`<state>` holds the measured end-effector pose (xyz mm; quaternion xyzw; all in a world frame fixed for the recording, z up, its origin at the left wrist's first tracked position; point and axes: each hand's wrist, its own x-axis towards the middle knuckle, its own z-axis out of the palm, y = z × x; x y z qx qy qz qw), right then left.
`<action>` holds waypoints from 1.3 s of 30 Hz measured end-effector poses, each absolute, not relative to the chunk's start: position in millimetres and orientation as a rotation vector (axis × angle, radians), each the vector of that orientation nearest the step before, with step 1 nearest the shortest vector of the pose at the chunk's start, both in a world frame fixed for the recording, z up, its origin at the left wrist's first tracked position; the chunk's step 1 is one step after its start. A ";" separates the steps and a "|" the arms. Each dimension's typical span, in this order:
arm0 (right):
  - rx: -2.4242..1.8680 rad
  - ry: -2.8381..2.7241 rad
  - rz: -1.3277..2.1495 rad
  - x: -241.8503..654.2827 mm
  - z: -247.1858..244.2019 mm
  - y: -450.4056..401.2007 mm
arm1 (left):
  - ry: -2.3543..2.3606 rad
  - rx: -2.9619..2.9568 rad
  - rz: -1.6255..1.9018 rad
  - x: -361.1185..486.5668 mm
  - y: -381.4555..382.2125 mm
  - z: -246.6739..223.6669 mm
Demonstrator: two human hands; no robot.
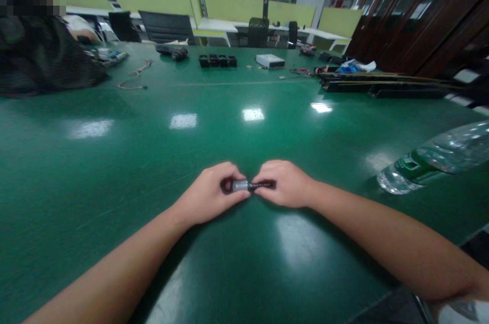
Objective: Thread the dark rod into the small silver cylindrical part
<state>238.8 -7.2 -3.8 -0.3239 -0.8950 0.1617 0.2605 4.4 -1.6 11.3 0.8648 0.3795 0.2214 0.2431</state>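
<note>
A small grey-and-black cylindrical object [240, 185] lies level between my two hands, low over the green table. My left hand [212, 192] pinches its thicker grey part between thumb and fingers. The thinner, dark, ridged end runs into my right hand [284, 184], whose thumb and fingertips are closed around it. My fingertips almost meet near the joint of the two parts. Both ends are partly hidden by my fingers, and its exact kind cannot be made out.
A clear plastic bottle [416, 166] with a green label lies to the right on the green table [114, 161]. Toward the far edge are black fan-like blocks [217, 60], a white box [270, 61], a cord [132, 79] and long dark bars [351, 83]. A person [42, 49] is at the far left.
</note>
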 end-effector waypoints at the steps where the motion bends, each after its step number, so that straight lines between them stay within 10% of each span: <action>1: -0.881 -2.426 0.438 239.3 -3.4 -7.5 | 1.036 2.365 0.606 4.3 -1.6 11.1; 39: -0.892 -2.404 0.529 234.1 -1.4 -4.4 | 0.988 2.314 0.626 3.0 -3.2 14.2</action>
